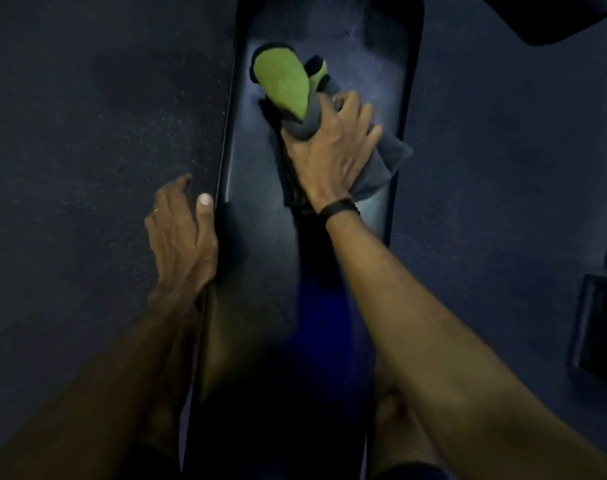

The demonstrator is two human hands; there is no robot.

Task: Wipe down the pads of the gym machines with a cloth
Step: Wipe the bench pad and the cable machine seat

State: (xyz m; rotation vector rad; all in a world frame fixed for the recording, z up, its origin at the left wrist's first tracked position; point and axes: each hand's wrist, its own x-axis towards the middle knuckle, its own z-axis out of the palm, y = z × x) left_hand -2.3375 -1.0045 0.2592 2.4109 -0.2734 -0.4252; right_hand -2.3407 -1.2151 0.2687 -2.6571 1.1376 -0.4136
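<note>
A long dark padded bench [381, 81] runs away from me down the middle of the view. My right hand [333, 147] grips a bunched cloth [288, 81], green on top and grey beneath, and holds it against the pad's upper half. A grey corner of the cloth sticks out to the right of my wrist. My left hand [182, 237] rests at the pad's left edge, thumb pointing up along the rim and fingers loosely bent over the side.
Dark speckled floor [87, 133] lies on both sides of the bench. A dark machine part [565, 19] hangs in at the top right. A dark box-like frame [600, 323] stands at the right edge. My legs show below the bench.
</note>
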